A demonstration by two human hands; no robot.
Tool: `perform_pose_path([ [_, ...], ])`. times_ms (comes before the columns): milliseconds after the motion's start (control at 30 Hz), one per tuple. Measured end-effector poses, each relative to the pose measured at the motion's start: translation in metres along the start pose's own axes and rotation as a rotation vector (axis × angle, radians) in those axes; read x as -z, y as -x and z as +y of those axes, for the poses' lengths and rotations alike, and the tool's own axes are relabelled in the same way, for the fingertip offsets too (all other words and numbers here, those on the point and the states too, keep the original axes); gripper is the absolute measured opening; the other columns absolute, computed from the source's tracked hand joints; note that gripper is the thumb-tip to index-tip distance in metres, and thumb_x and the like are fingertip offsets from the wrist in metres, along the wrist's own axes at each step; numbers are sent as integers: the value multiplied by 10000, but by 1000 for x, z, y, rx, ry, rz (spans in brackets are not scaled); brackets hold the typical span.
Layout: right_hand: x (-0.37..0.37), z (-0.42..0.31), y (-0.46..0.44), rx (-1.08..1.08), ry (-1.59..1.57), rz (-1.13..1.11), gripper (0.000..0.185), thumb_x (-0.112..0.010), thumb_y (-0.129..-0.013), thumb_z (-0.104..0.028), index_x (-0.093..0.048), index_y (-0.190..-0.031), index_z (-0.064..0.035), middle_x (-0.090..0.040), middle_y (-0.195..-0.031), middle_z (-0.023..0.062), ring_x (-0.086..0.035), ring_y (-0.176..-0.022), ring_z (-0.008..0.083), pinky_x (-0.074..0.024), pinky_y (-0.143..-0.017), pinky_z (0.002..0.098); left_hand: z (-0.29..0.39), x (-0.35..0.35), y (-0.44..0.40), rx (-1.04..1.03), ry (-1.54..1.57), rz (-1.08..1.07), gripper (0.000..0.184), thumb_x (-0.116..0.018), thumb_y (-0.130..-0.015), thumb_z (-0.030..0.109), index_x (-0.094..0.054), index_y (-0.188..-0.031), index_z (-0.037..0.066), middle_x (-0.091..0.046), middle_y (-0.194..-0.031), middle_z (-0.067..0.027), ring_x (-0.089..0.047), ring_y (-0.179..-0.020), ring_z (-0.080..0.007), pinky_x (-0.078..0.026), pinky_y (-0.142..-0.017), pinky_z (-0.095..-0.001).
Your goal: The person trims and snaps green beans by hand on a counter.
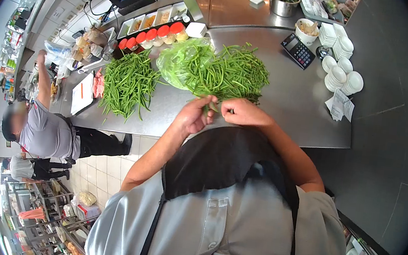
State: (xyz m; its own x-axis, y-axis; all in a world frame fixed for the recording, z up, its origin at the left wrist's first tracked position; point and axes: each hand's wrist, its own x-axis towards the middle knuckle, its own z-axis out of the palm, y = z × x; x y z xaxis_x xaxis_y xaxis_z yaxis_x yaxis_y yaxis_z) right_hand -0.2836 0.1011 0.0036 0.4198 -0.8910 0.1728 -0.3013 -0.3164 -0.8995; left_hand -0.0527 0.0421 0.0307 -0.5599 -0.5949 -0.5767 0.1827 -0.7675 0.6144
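My left hand (198, 115) is closed around a green bean (212, 108) at the near edge of the steel table. Close beside it, my right hand (245, 113) is curled with the fingers pressed together; what it pinches, if anything, is too small to make out. Just beyond both hands lies a large heap of green beans (240, 71), partly on a light green plastic bag (173, 66). To the left, a second pile of green beans (128, 81) spreads on the table.
Red-lidded jars (163, 32) and a rack of food trays (148, 20) line the back left. A clipboard with paper (83, 93) lies left. At right are a calculator (298, 50), a paper tub (306, 32) and stacked white dishes (336, 77). Another person (52, 130) stands at far left.
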Motion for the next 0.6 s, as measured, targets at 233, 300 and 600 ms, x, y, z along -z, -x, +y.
perform_pose_path([
  [233, 30, 4, 25, -266, 77, 113, 235, -677, -941, -249, -711, -963, -17, -725, -878, 175, -690, -788, 319, -521, -714, 450, 127, 130, 24, -734, -795, 675, 503, -648, -1054, 330, -577, -1456, 35, -711, -1237, -155, -681, -1147, -284, -551, -974, -417],
  [300, 34, 10, 27, -333, 151, 140, 271, -683, -963, -281, -710, -966, -11, -717, -869, 188, -688, -785, 340, -523, -723, 456, 137, 136, 31, -668, -1702, 1279, 587, -712, -1000, 364, -583, -1450, 10, -685, -1337, -217, -638, -1283, -327, -506, -1066, -442],
  [600, 3, 22, 16, -265, 65, 71, 327, -684, -973, -322, -717, -977, 3, -722, -896, 204, -693, -821, 348, -534, -757, 465, 47, 27, -60, -431, -1550, 551, 483, -696, -964, 458, -775, -1024, -14, -765, -925, -264, -754, -898, -414, -573, -848, -485],
])
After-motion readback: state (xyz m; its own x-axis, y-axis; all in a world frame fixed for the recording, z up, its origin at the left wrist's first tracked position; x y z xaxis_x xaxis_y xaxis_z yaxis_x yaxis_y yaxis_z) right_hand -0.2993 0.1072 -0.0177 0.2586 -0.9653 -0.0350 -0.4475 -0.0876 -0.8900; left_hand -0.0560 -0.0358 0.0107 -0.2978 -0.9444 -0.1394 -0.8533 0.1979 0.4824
